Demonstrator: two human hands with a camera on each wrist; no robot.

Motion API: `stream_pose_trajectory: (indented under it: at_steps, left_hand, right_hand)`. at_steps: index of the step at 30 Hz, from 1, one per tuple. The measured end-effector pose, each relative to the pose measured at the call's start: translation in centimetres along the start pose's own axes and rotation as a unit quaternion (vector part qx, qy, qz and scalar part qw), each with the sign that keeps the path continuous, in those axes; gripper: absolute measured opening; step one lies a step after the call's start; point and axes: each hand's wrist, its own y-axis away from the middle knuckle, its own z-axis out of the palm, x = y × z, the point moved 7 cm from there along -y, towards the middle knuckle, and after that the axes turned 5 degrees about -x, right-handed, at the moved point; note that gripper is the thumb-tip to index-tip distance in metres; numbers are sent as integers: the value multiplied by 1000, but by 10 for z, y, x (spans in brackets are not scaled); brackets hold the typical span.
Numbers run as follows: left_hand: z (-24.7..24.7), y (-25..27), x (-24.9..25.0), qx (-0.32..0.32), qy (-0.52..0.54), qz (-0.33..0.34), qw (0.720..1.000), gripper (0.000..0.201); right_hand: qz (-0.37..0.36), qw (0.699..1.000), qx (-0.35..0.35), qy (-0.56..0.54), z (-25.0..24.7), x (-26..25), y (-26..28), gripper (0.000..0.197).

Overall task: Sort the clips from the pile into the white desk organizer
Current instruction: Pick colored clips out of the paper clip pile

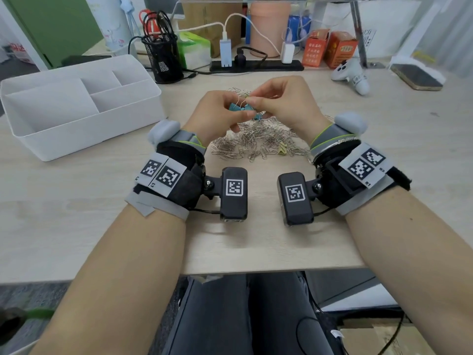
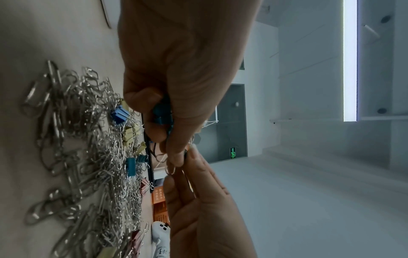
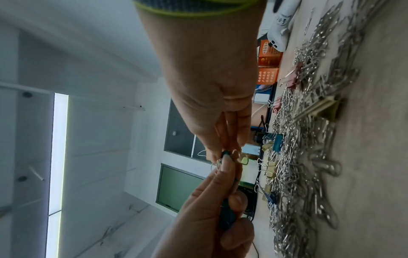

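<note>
My left hand [image 1: 239,111] holds a teal binder clip [image 1: 236,107] just above the pile of silver paper clips [image 1: 258,142] on the desk. My right hand [image 1: 252,99] pinches that clip's wire handle with thumb and forefinger. In the left wrist view the left hand [image 2: 163,122] curls round the teal binder clip [image 2: 162,113] and the right hand [image 2: 176,174] comes up to meet it. In the right wrist view the right hand [image 3: 223,156] pinches the wire while the teal binder clip [image 3: 227,218] stays in the left fingers. The white desk organizer [image 1: 76,139] stands to the left, its compartments bare.
Blue, yellow and pink binder clips lie mixed in the pile [image 2: 88,148]. Behind it stand a black mesh pen holder [image 1: 162,60], a power strip [image 1: 256,65], orange boxes [image 1: 329,48], a white controller [image 1: 352,75] and a phone [image 1: 416,76].
</note>
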Motion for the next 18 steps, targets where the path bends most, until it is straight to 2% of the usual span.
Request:
stream_pose_trajectory:
  at_steps: [3,5,8,10,15,18]
  left_hand:
    - [-3,-2,-7,28,3,-22,999,16]
    - [-13,-2,-11,74,33,-30,996,14]
    - [-23,-2,-17,112,54,-42,991,17]
    - [-22,-3,-20,107,53,-51,992,18]
    - [-12,-6,-21,71,12,-57,996,23]
    - [-7,-7,-21,50,3,-59,997,25]
  right_hand:
    - [31,998,57,-7,-14,9,-4,10]
    - [56,994,89,38,-24,18,-8,12]
    - [104,991,28,80,-17,30,-11,10]
    - [123,987,-7,104,-11,37,-12,14]
    - [116,978,7,173,-17,35,-29,18]
    - [119,964,-13,236,-13,34,-45,18]
